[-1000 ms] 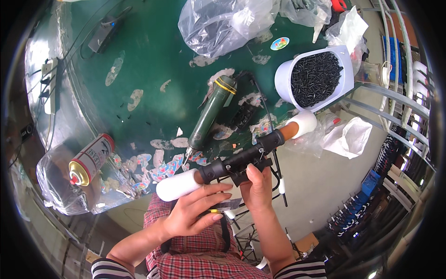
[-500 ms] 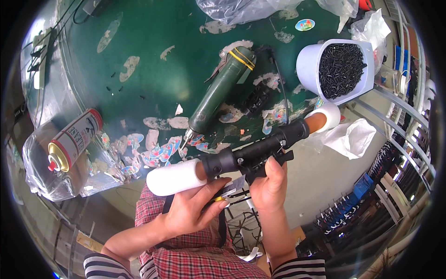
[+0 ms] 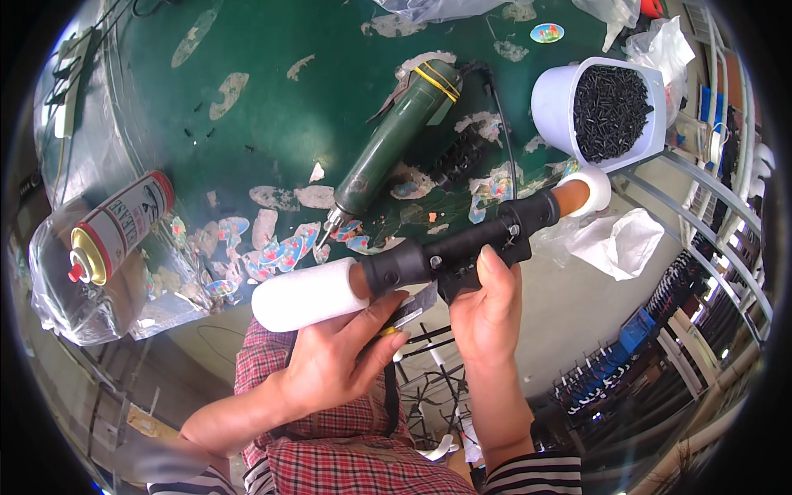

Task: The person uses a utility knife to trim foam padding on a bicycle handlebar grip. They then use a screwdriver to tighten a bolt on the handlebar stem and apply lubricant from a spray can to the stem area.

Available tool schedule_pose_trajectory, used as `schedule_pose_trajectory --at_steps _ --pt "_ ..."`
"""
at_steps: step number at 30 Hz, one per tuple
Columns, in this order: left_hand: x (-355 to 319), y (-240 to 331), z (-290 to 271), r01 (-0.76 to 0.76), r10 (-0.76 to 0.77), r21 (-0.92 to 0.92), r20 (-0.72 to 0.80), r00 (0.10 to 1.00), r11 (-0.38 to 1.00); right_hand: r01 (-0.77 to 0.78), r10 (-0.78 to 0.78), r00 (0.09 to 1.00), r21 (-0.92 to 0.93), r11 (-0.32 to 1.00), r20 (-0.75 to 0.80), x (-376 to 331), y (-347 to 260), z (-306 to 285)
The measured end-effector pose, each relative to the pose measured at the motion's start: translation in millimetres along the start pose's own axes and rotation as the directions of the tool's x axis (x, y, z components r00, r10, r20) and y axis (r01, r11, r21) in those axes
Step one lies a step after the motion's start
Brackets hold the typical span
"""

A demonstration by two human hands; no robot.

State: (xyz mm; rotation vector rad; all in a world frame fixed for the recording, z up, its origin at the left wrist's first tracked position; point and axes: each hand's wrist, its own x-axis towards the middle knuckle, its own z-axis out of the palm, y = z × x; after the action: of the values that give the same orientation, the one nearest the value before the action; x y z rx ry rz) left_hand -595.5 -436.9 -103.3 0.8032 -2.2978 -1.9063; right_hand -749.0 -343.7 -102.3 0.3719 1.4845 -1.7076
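Note:
My right hand (image 3: 488,309) is closed around the black plastic clamp (image 3: 466,285) on the underside of a bar assembly, thumb up along it. The bar has black sleeves (image 3: 478,239), orange-brown tube (image 3: 571,198) showing near both ends, and white foam rollers (image 3: 301,297) at its tips. It tilts up to the right, in front of the table edge. My left hand (image 3: 338,355) pinches a flat grey blade-like tool (image 3: 415,305) with a yellow part (image 3: 386,332), beneath the left roller. The fingers hide most of its handle.
On the green table (image 3: 272,91) lies a green electric screwdriver (image 3: 388,148), its tip toward me. A pale tub of black screws (image 3: 610,111) stands at right. A spray can (image 3: 124,227) lies at left among torn stickers (image 3: 289,252). A white bag (image 3: 619,243) hangs at the right.
The bar assembly sits slightly lower relative to the table at its left end, and its right end has shifted right. My right hand moved slightly right. Both hands keep their holds.

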Motion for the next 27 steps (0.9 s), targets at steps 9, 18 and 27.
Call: schedule_pose_trajectory --at_steps 9,18,27 --pt "1.7 -1.7 2.1 -0.035 0.037 0.027 -0.048 0.998 0.999 0.003 -0.005 0.999 0.044 0.999 0.039 2.7 -0.8 0.3" --pt "-1.9 -2.8 4.1 -0.025 0.029 0.080 -0.053 0.998 0.997 0.004 0.000 0.999 -0.064 0.998 0.050 7.5 3.3 -5.2" --pt "-0.6 -5.0 5.9 -0.041 0.051 0.118 -0.083 0.995 0.992 -0.003 0.004 1.000 -0.056 0.998 0.029 8.9 1.4 1.2"
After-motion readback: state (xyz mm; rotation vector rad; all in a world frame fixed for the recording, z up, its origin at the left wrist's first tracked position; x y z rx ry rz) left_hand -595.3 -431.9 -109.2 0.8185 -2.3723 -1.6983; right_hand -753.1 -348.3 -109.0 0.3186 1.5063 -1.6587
